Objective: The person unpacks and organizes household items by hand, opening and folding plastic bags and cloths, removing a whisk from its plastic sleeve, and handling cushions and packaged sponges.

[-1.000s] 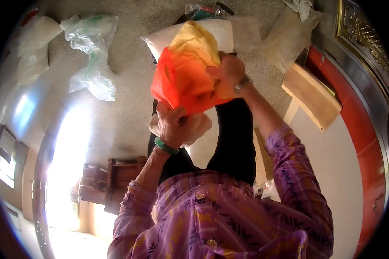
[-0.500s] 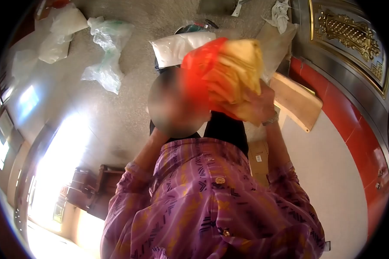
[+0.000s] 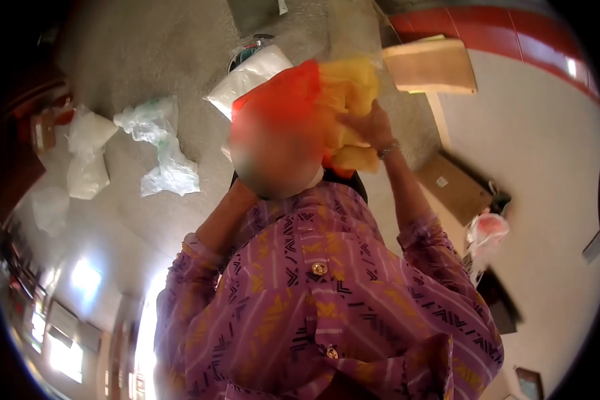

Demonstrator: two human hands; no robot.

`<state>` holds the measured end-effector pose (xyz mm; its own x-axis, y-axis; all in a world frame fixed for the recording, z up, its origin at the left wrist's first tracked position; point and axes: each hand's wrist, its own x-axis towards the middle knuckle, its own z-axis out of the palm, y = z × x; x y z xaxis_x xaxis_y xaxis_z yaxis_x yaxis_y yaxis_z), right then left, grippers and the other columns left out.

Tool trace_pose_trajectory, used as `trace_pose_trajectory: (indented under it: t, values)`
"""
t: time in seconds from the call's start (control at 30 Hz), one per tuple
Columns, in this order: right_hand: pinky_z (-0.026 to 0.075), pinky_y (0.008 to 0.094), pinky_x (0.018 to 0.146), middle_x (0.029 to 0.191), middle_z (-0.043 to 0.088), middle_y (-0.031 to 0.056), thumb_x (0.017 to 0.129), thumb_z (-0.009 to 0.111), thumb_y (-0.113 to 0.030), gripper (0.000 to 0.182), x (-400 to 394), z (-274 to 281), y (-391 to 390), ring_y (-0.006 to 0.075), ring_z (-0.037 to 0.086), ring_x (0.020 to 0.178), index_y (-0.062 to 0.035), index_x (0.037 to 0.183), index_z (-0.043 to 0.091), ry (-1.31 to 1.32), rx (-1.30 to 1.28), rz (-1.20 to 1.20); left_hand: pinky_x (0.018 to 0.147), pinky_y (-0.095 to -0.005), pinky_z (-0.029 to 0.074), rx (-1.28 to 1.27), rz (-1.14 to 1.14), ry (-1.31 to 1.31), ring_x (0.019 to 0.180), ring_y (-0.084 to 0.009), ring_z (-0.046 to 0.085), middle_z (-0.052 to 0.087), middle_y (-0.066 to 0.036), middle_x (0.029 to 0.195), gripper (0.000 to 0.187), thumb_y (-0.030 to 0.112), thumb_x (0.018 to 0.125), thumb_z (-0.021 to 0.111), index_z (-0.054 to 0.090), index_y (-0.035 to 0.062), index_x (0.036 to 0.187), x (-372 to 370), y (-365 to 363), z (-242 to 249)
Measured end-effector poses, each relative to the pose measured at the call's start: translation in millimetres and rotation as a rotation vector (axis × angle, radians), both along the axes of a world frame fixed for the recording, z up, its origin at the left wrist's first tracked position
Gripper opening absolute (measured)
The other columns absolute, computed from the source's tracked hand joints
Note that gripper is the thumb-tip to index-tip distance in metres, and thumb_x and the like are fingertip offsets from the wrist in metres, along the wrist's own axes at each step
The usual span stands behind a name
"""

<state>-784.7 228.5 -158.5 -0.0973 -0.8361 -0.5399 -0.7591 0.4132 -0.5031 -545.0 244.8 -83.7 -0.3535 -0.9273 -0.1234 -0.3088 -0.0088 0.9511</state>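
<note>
A bundle of red and yellow cloth is held up in front of my body, over my lap. The yellow part lies on the right side of the bundle. My right hand, with a bracelet at the wrist, grips this yellow part from the right. A round blur covers my left hand and the lower left of the red part, so its fingers are hidden; only the forearm shows below. Just behind the bundle lies a white plastic-wrapped packet.
Crumpled clear plastic bags and a whitish bag lie on the floor at left. At upper right is a wooden board by a red-tiled edge. A cardboard box and a red-and-white bag are at right.
The view has turned, shifting the floor items and board. The cloth bundle now sits slightly further left, its yellow part more spread out. My right hand still grips it.
</note>
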Motion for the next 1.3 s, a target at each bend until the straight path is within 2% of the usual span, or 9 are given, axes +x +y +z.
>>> trace_pose_trajectory:
  t: [0.17,0.4,0.53,0.73,0.83,1.0,1.07,1.17,1.3]
  values:
    - [0.047,0.0328,0.068,0.082,0.064,0.0171,0.066,0.067,-0.023,0.035,38.3,13.6,76.1,0.0258,0.062,0.076,0.0002,0.092,0.061,-0.285,0.021,-0.284,0.049,-0.025,0.039,-0.011,-0.034,-0.024,0.052,-0.015,0.048,0.05,-0.007,0.059,0.009,0.003,0.065,0.059,0.05,0.0017,0.066,25.6,27.7,2.6]
    - [0.047,0.0329,0.062,0.074,0.063,0.0171,0.065,0.065,-0.022,0.031,2.8,75.9,91.8,0.0269,0.062,0.068,0.0001,0.086,0.062,-0.163,-0.173,-0.314,0.057,-0.0317,0.046,-0.015,-0.172,-0.368,0.063,-0.023,0.059,0.059,-0.011,0.068,0.011,0.012,0.065,0.059,0.055,0.0048,0.073,22.4,17.0,-22.6]
    - [0.047,0.0324,0.062,0.076,0.063,0.0175,0.065,0.066,-0.019,0.029,-40.9,150.2,100.9,0.0263,0.062,0.068,-0.0019,0.089,0.062,0.029,-0.169,-0.351,0.057,-0.0334,0.047,-0.098,-0.311,-0.467,0.064,-0.0266,0.061,0.06,-0.012,0.068,0.018,0.016,0.067,0.059,0.059,0.0073,0.082,-15.0,10.8,-71.8]
    - [0.046,0.0317,0.059,0.082,0.061,0.016,0.064,0.066,-0.007,0.027,-120.6,202.1,149.4,0.0261,0.061,0.066,-0.006,0.09,0.061,-0.153,-0.475,-0.483,0.06,-0.0327,0.048,-0.101,-0.439,-0.327,0.069,-0.0267,0.062,0.062,-0.013,0.073,0.022,0.016,0.069,0.058,0.062,0.0089,0.09,-124.4,8.4,-55.9]
    - [0.045,0.0338,0.057,0.072,0.057,0.0139,0.059,0.067,-0.007,0.029,-151.6,225.8,171.9,0.0331,0.056,0.067,-0.0026,0.087,0.059,0.202,-0.523,0.112,0.06,-0.0315,0.048,-0.147,-0.405,-0.158,0.066,-0.0254,0.062,0.061,-0.014,0.07,0.021,0.016,0.069,0.059,0.063,0.0078,0.089,-168.6,-3.2,-54.0]
    - [0.046,0.0322,0.059,0.077,0.06,0.0119,0.059,0.067,-0.008,0.032,-214.7,261.0,218.9,0.0276,0.059,0.067,-0.0002,0.089,0.059,0.206,-0.547,0.135,0.068,-0.0347,0.048,-0.118,-0.522,-0.552,0.076,-0.0274,0.061,0.064,-0.013,0.081,0.023,0.021,0.068,0.06,0.064,0.0073,0.085,-228.6,-15.0,-61.0]
    - [0.047,0.0278,0.063,0.084,0.064,0.0083,0.061,0.067,-0.007,0.032,-230.7,277.7,245.0,0.0161,0.061,0.072,0.002,0.09,0.06,-0.043,-0.56,-0.189,0.072,-0.0365,0.047,-0.127,-0.661,-0.525,0.081,-0.029,0.06,0.063,-0.013,0.086,0.026,0.024,0.066,0.061,0.063,0.0094,0.087,-252.2,-3.8,-81.8]
    - [0.048,0.0289,0.075,0.094,0.062,0.012,0.069,0.068,-0.013,0.037,-282.4,294.4,290.6,0.0193,0.06,0.083,0.0027,0.1,0.055,-0.024,-0.474,-0.593,0.078,-0.0382,0.046,-0.081,-0.934,-0.672,0.089,-0.0304,0.058,0.063,-0.013,0.091,0.024,0.021,0.071,0.055,0.063,0.0119,0.092,-293.3,27.8,-76.0]
    - [0.048,0.036,0.083,0.108,0.055,0.0133,0.075,0.058,-0.004,0.046,-332.0,280.5,339.7,0.0224,0.056,0.097,0.003,0.118,0.042,-0.514,-0.881,-1.062,0.077,-0.0397,0.046,-0.158,-1.012,-0.732,0.088,-0.0311,0.059,0.062,-0.015,0.093,0.025,0.021,0.071,0.054,0.063,0.0095,0.092,-325.7,60.8,-123.4]
